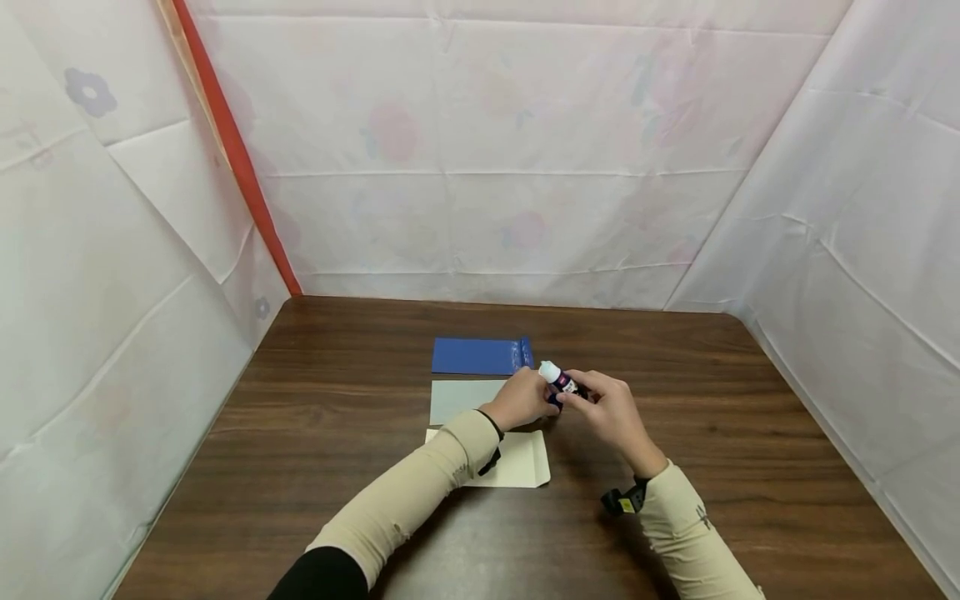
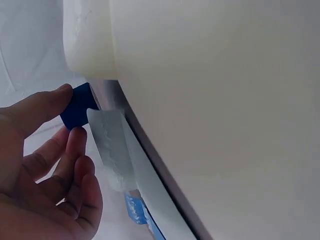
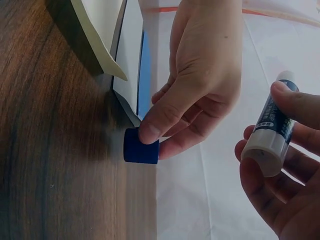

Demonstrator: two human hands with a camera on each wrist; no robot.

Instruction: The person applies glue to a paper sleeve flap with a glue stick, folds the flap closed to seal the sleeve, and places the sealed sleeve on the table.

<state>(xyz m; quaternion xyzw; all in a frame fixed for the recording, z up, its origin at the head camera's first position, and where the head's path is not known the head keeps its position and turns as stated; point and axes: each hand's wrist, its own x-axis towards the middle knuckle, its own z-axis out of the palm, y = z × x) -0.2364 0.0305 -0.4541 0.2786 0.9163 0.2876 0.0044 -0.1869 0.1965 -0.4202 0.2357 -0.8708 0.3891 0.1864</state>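
Three envelopes lay on the worktop, glue already streaking the blue flap, sealing seemingly undone, while the left fingers pinched a cap and the right fingers gripped a glue stick above.

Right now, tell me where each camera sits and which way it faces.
Head: worn on the head, facing forward and down at the wooden table; left hand, right hand and both sleeves show.
Left wrist: worn there, facing the blue cap and cream envelope; only the left hand shows.
Right wrist: worn there, facing the glue stick and blue cap; both hands show.
Shared: both wrist views show the left hand pinching the blue cap.
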